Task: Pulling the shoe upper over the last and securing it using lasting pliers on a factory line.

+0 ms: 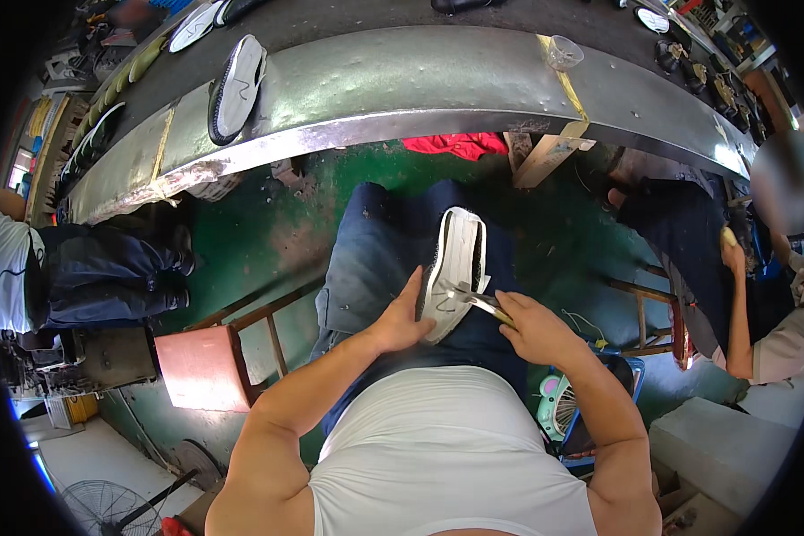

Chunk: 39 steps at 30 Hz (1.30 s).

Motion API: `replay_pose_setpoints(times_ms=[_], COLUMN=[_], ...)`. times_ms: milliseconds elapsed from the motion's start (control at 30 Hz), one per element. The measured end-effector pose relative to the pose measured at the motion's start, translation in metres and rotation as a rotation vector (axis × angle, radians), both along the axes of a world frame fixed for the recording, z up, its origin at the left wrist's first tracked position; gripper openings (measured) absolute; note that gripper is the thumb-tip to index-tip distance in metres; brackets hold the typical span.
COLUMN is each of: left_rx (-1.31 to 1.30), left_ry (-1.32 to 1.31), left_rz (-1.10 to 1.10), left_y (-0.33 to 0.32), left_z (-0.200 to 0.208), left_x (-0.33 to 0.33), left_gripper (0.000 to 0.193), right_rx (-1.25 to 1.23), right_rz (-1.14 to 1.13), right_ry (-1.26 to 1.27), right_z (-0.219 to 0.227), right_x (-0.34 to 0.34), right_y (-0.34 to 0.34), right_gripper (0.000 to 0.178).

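A white shoe with a dark edge lies on my lap, its toe end pointing away or toward me, I cannot tell which. My left hand grips its left side near the close end, thumb lying along the edge. In my right hand is a metal hand tool that looks like pincers, with a yellowish handle. The tool's metal end reaches over the shoe's upper, near the dark lace, and seems to touch it. The fingers of my right hand wrap round the handle and partly hide it.
Ahead runs a metal-edged bench bearing another white shoe and a clear cup. A stool stands left, a small green fan right. People sit on both sides. Red cloth shows beneath the bench.
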<state>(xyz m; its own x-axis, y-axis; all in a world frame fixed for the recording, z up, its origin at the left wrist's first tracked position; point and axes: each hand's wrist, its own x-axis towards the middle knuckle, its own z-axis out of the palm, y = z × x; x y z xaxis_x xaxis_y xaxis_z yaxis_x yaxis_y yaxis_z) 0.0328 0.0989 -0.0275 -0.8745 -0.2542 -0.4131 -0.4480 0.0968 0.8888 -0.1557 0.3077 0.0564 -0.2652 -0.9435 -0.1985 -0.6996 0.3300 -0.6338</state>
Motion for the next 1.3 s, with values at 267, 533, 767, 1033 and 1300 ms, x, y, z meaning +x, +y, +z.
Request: replay_pose_setpoints(times_ms=[267,533,767,1033,1300], left_rx=[0.795,-0.224,-0.54,-0.712,-0.664], left_ry=[0.066,-0.142,0.121,0.06,-0.054], left_rz=[0.563,0.492,0.283,-0.211,-0.298], left_y=[0.01,0.008,0.008,-0.012,-0.016], left_z=[-0.012,-0.033,-0.025,0.006,0.012], left_x=[-0.02,-0.038,-0.036,-0.041,-0.04], left_gripper=[0.066,0.059,0.052,0.056,0.06], right_rx=[0.401,0.212,0.156,0.45,0.157], right_rz=[0.276,0.024,-0.051,-0.235,-0.107], right_ry=[0.205,0.099,0.301,-0.578,-0.02], right_z=[0.011,-0.012,-0.039,-0.024,-0.03], right_x=[0.005,0.015,-0.005,-0.051,-0.026], right_y=[-0.034,-0.03,-0.037,-0.027,-0.066], right_gripper=[0.034,0.047,0.045,0.021,0.034])
